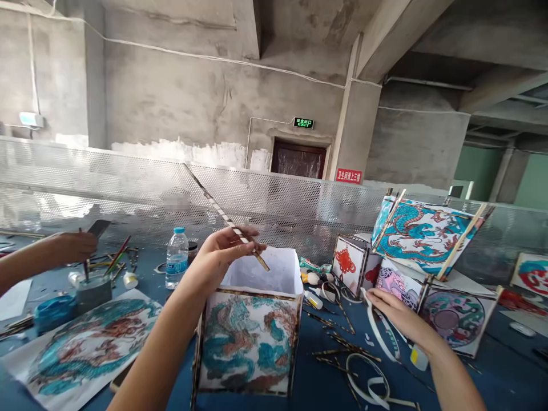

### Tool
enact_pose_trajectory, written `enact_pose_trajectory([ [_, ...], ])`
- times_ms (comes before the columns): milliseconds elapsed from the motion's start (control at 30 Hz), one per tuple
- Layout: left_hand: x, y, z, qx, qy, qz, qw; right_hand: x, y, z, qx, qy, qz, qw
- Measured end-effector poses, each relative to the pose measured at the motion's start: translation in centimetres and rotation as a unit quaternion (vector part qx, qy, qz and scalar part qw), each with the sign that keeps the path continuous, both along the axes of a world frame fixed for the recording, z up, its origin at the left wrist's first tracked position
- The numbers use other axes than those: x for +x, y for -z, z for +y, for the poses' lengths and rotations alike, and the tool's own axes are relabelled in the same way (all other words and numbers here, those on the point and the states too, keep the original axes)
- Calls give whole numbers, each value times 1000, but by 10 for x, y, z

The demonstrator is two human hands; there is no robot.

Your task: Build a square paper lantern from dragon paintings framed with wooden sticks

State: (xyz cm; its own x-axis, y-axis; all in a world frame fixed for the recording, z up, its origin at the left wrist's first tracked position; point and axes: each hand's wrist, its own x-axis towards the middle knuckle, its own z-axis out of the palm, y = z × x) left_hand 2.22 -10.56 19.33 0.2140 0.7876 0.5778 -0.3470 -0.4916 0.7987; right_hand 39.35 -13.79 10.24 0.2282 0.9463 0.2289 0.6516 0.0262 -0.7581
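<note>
My left hand pinches a thin, mottled brown-and-white stick, which slants up and to the left. Under that hand stands an open-topped square paper box with dark stick edges and a teal and brown dragon painting on its front. Off to the right, my right hand has its fingers closed on a narrow white tape strip that loops down toward the table. More tape lies coiled near several dark sticks.
Painted lantern boxes are stacked at the right. A water bottle stands behind a dragon painting on the left. Another person's hand is near a grey brush pot. A perforated metal screen runs behind the blue table.
</note>
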Motion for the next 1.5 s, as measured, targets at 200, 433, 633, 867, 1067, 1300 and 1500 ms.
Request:
enact_pose_trajectory([
  [200, -4, 0, -1, 19, 52, 40, 998, 72, 45, 14, -149, -51, -8, 988],
  [433, -1, -1, -7, 40, 29, 72, 996, 96, 70, 12, -141, 59, -308, 939],
  [633, -1, -3, -5, 40, -23, 72, 996, 82, 66, 28, -154, 118, -427, 883],
  [867, 2, -1, -8, 51, -11, 101, 994, 70, 49, 51, -120, 108, -469, 868],
  [1067, 1, -1, -9, 69, -19, 104, 992, 75, 40, 68, -116, 40, -437, 891],
  [1300, -1, 0, -5, 75, -5, 112, 991, 68, 42, 74, -111, -19, -406, 907],
  [1500, -3, 0, -6, 73, 11, 119, 990, 58, 40, 75, -114, -22, -392, 913],
])
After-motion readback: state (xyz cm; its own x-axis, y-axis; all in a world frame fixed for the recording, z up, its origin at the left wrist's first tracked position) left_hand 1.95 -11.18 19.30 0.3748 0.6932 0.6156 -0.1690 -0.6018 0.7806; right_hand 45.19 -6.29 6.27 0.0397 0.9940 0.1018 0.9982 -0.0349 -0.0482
